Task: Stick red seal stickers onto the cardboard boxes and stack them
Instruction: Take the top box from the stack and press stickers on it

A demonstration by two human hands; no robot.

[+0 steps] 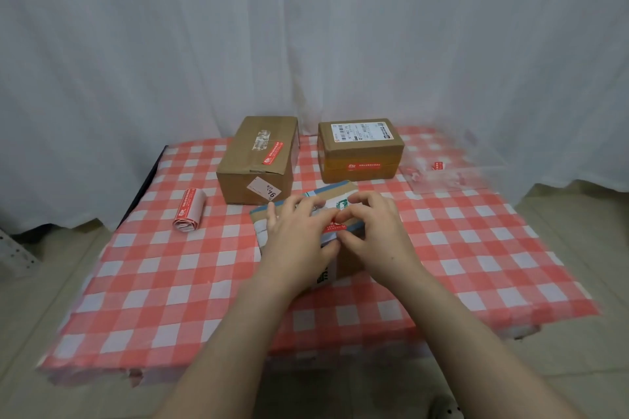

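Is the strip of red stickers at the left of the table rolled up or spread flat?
Rolled up. The sticker strip lies on the checked tablecloth as a loose coil, its layered end facing the camera.

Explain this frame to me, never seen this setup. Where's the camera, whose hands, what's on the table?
There is no machine here. One wide-angle camera sits on a person's head and looks forward and down, so the two bare arms coming in from the bottom edge are the wearer's own.

The left hand and right hand meet over the nearest cardboard box, pressing a red seal sticker along its near top edge.

The boxes rest on a red-and-white checked tablecloth. Behind are two more boxes, each already carrying a red sticker: the left box and the right box, not yet stacked. A roll of stickers lies at the left. At the far right is a clear sheet, too blurred to identify.
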